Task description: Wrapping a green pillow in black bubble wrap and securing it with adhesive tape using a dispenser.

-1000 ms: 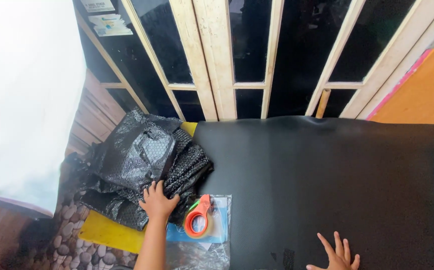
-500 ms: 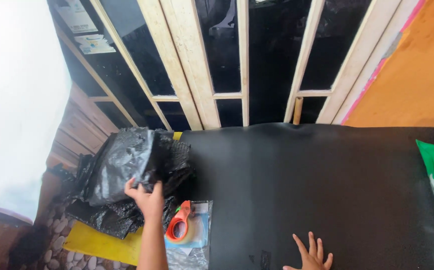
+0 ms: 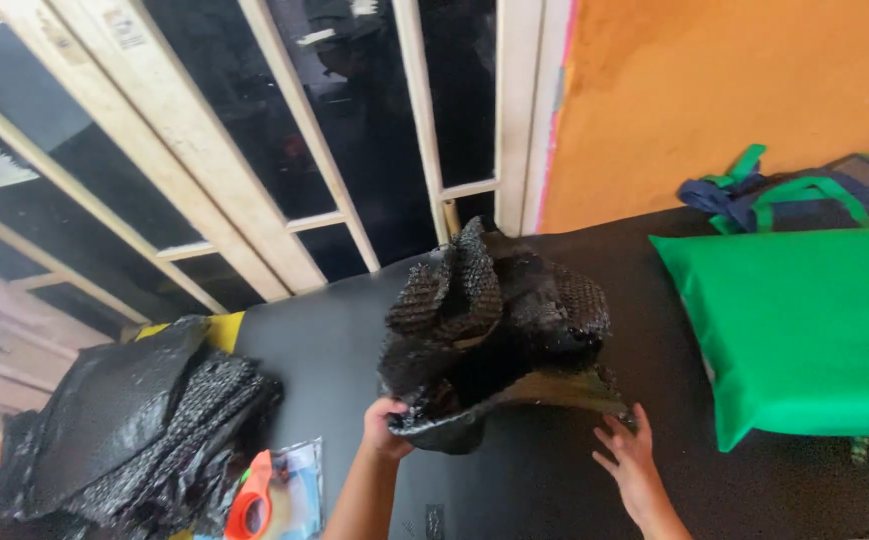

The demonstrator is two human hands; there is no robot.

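My left hand [image 3: 386, 428] grips the near left edge of a crumpled black bubble-wrap sheet [image 3: 499, 325] and holds it up above the black table top [image 3: 334, 350]. My right hand [image 3: 631, 462], fingers spread, touches the sheet's lower right edge just above the table. A pile of more black bubble-wrap sheets [image 3: 124, 430] lies at the table's left end.
An orange tape dispenser [image 3: 250, 500] lies on a clear plastic packet [image 3: 294, 485] at the near left. A flat green bag [image 3: 804, 325] lies on the table at the right, with a dark blue bag with green handles [image 3: 804, 195] behind it. A wooden window frame [image 3: 284, 190] stands behind.
My left hand took one sheet off the pile and carried it right, over the table's middle. My right hand lifted from the table to meet it. The view swung right, showing the green bag.
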